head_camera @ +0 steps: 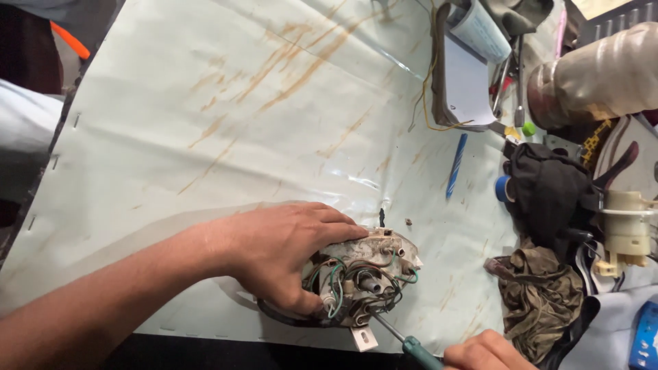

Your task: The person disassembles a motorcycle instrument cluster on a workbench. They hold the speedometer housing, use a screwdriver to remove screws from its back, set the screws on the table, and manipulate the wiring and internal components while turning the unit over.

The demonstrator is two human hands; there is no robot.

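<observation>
A pale, glossy plastic sheet covers the table, creased and streaked with rusty brown stains. At its near edge lies a rounded, off-white instrument housing, back side up, dirty and crowded with tangled green, black and white wires, small sockets and a white bracket tab. The left hand lies over its left side, fingers curled across the top and thumb pressed to the near rim, grasping it. The right hand, only partly in view at the near right, is closed around the green handle of a screwdriver, whose thin metal shaft reaches into the housing's back. To the right lie a crumpled olive rag, a black cloth and a blue pen.
</observation>
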